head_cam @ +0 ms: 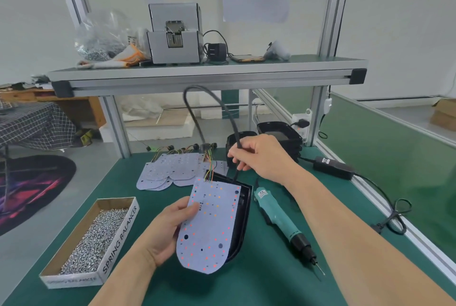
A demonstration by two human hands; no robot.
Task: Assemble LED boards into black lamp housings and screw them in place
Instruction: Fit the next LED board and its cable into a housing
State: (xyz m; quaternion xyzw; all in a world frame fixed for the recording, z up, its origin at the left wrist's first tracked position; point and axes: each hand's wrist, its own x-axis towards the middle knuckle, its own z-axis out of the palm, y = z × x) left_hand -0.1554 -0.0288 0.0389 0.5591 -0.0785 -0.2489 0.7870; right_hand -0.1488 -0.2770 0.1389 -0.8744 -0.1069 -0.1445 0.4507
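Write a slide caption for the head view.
Left hand holds LED board over black housing; right hand grips the black cable.

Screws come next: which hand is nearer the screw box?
Left. The left hand, holding the LED board, is just right of the screw box; the right hand grips the black cable farther right.

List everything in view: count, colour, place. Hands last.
LED board: one, white, over the housing.
lamp housing: one, black, under that board.
spare boards: pile, white, behind the housing.
cable: one, black, arching up from the housing.
screwdriver: one, teal, right of housing.
screw box: one, cardboard, front left.
screw feeder: one, grey, on shelf.
power adapter: one, black, right edge.
left hand: holds the board.
right hand: grips the cable.
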